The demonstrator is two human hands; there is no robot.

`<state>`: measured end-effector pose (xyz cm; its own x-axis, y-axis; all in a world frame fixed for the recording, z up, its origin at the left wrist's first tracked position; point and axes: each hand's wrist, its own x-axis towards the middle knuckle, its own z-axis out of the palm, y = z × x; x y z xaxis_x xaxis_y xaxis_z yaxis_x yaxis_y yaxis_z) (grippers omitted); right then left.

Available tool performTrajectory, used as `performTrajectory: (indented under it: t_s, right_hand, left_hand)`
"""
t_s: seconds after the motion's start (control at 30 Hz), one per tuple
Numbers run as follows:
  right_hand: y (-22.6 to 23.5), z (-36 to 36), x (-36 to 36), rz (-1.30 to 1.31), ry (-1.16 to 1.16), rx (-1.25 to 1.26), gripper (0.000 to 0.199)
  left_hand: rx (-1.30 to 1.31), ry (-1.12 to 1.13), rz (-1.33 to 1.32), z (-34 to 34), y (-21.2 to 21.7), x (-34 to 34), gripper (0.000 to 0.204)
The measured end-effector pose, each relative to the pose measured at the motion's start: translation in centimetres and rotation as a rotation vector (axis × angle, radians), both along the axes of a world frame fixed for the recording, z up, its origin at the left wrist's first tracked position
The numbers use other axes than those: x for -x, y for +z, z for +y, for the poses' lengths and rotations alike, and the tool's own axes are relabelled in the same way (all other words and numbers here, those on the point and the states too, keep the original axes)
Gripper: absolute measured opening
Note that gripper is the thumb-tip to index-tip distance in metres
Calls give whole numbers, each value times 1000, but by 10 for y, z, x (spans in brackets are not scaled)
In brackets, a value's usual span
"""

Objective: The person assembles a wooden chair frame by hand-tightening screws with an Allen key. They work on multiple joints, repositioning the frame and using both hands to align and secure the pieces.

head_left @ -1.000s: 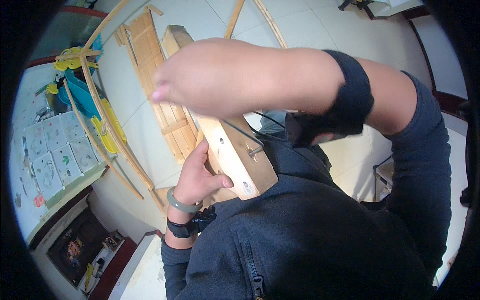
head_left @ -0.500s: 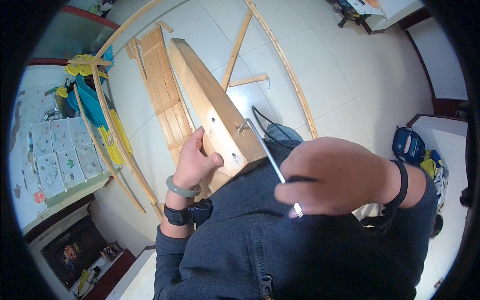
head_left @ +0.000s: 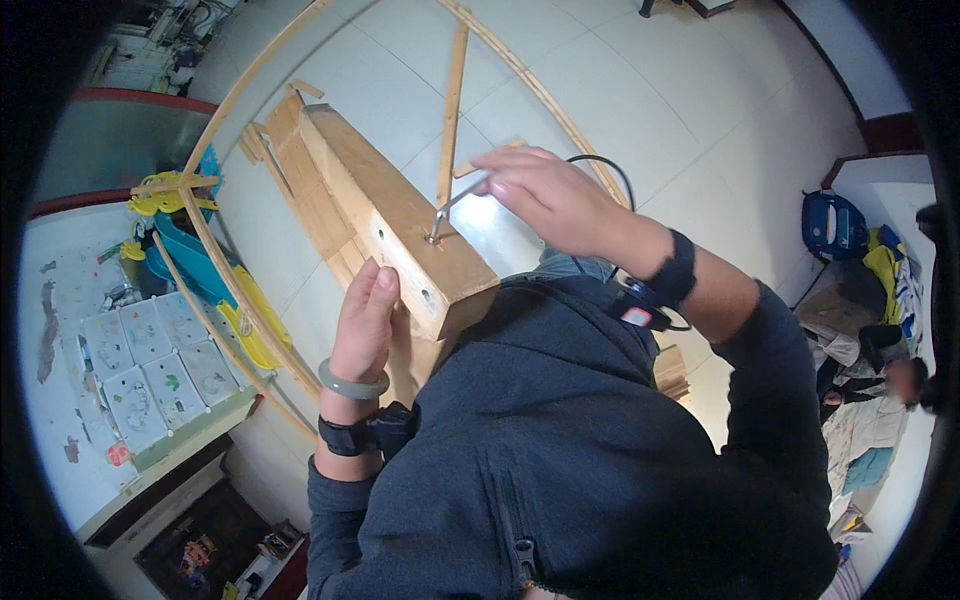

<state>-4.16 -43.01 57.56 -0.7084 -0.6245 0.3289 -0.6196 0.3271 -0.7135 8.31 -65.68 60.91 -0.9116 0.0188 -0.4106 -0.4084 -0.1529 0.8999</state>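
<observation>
A thick wooden beam (head_left: 375,185) lies slanted in front of me, its near end against my dark jacket. Two holes show in its left, paler face. My left hand (head_left: 365,325) grips the near end of that face, thumb pointing up along it. In my right hand (head_left: 555,205) is a bent metal hex key (head_left: 462,201), pinched by the fingers over the beam. The tip of the key meets a bolt (head_left: 432,238) set in the beam's upper face. Part of the key is covered by my fingers.
A slatted wooden panel (head_left: 310,205) lies left of the beam. Long curved wooden rails (head_left: 535,85) and a straight bar (head_left: 453,110) rest on the tiled floor (head_left: 640,120). Yellow and teal plastic pieces (head_left: 185,255) stand at the left, near white storage boxes (head_left: 130,345).
My right hand has swung away from my body, up and left, turning the hex key around the bolt. My left hand stays on the beam. The whole view has shifted slightly.
</observation>
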Motion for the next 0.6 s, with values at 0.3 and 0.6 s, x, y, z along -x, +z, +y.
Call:
performTrajectory:
  t_s: [0.3,0.6]
  right_hand:
    - [69,-78,19,-209,228,66,30]
    - [100,13,-7,159,437,119,19]
  left_hand:
    - [31,133,43,10,3,-5,44]
    - [-9,114,10,2,-5,4,36]
